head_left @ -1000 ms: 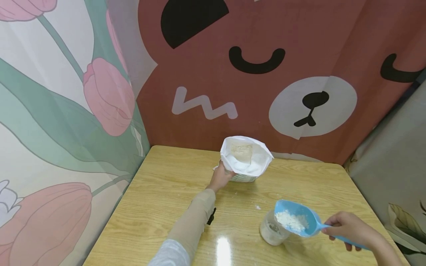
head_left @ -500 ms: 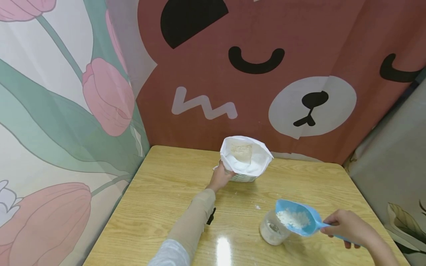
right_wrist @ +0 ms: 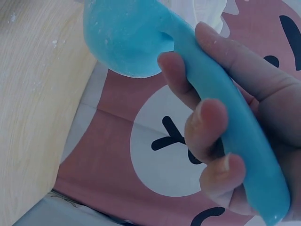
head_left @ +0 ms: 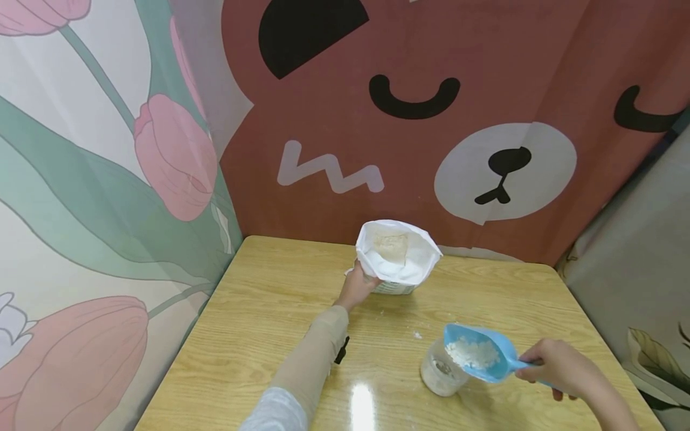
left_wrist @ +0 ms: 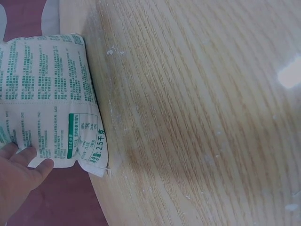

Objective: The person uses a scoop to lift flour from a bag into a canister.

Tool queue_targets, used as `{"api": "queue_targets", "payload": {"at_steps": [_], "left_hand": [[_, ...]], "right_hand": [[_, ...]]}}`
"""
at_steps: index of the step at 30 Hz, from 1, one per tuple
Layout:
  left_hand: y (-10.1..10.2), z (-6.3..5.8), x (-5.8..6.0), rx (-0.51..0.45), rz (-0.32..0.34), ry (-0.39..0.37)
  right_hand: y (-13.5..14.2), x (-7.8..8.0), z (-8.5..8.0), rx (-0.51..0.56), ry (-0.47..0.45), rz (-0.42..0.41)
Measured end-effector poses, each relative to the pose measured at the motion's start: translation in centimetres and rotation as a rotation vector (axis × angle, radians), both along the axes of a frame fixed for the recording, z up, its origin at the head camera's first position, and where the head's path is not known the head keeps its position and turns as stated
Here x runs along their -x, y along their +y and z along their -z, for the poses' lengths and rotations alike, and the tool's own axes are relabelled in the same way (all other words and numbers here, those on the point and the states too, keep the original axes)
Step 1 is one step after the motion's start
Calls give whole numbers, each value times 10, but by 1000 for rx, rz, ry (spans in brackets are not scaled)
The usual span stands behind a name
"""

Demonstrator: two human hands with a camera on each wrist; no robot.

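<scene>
In the head view my left hand (head_left: 358,286) grips the near left side of an opened white flour bag (head_left: 399,254), its mouth spread wide. The left wrist view has my fingertips (left_wrist: 44,167) against the bag's green-printed side (left_wrist: 51,94). My right hand (head_left: 560,371) holds a blue scoop (head_left: 504,359) by its handle, the fingers curled round it in the right wrist view. A clumpy mound of white flour (head_left: 474,353) lies in the scoop. The scoop's front lip overlaps the mouth of a clear jar (head_left: 442,374), hiding part of its rim.
The wooden table (head_left: 280,281) carries small white specks of spilled powder (head_left: 417,335) near the jar. Behind it hangs a brown bear-print cloth (head_left: 323,209), and a tulip-print cloth (head_left: 108,251) stands along the left side.
The right hand has shifted slightly to the left along with the scoop, which has tipped a little over the jar. The left hand and the bag stay in place.
</scene>
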State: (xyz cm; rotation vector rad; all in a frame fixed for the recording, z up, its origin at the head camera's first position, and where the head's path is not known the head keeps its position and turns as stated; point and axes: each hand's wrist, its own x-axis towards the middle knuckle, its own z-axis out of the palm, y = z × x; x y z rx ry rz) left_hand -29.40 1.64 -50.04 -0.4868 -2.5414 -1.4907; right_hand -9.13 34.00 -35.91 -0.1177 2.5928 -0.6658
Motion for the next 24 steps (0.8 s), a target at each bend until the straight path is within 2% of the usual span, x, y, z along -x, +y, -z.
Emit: {"api": "queue_targets", "payload": {"at_steps": [10, 17, 24], "left_hand": [[0, -2, -2, -6, 9, -6], [0, -3, -3, -2, 2, -16], [0, -3, -2, -3, -3, -28]], "right_hand": [[-17, -2, 0, -164, 57, 83], [-23, -5, -1, -245, 116, 68], [-23, -5, 0, -272, 170, 55]]}}
